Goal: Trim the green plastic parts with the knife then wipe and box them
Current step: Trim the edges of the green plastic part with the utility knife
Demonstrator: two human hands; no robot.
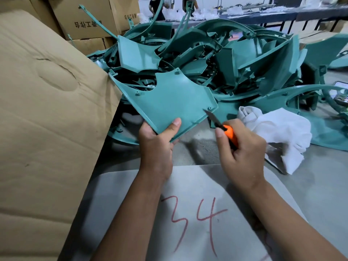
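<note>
Worktop (pixel 310 194) — grey, piled with green parts (pixel 235 59), cardboard box (pixel 47 119) leftward. Left hand (pixel 157 146) grips flat green panel (pixel 169 102) at its near corner; right hand (pixel 243 153) grips knife (pixel 221 126) — blade pointing up-left, tip at the panel's right edge.

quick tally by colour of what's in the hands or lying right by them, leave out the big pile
green: 1, the plastic part held by the left hand
orange: 1, the knife gripped by the right hand
white: 1, the cloth lying beside the right hand
total: 3
</note>
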